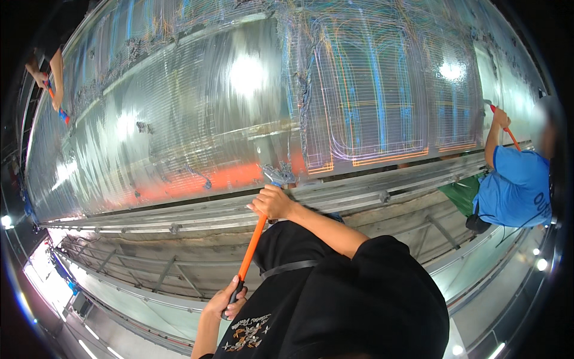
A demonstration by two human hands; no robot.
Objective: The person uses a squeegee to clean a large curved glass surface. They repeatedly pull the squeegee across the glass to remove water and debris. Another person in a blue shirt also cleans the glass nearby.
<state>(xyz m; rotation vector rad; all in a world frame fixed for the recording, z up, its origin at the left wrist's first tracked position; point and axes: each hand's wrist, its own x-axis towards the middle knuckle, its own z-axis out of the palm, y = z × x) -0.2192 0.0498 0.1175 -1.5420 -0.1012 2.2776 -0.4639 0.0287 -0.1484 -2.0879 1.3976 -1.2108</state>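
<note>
A large curved mould surface covered in glossy transparent film (pixel 197 119) fills the upper picture; overhead lamps glare on it in three bright patches. Its right portion carries a pale mesh layer with blue and orange line patterns (pixel 382 90), and an orange band (pixel 221 178) shows through the film along the lower edge. Below that edge run grey metal rails with bolted brackets (pixel 382 194), then a wooden walkway (pixel 197 257) braced by slanted metal struts, which offers a narrow strip of open footing parallel to the mould. At lower left the shiny floor (pixel 54 287) lies well beneath the walkway, lit by lamps.

The person, in a black printed shirt, holds a long-handled roller with an orange shaft and a black grip (pixel 252 244). The right hand (pixel 272 202) is closed around the upper shaft, just below the grey roller head (pixel 276 175), which presses on the film at the mould's lower edge beside the mesh border. The left hand (pixel 226 301) is wrapped around the black grip at the shaft's lower end, fingers curled shut.

At right, a co-worker in a blue shirt (pixel 514 185) raises an orange-handled tool (pixel 508 133) to the mesh edge; a green object (pixel 463 194) lies beside that person. At far upper left, another person's forearm (pixel 57 78) holds a small orange and blue tool (pixel 60 110) against the mould.
</note>
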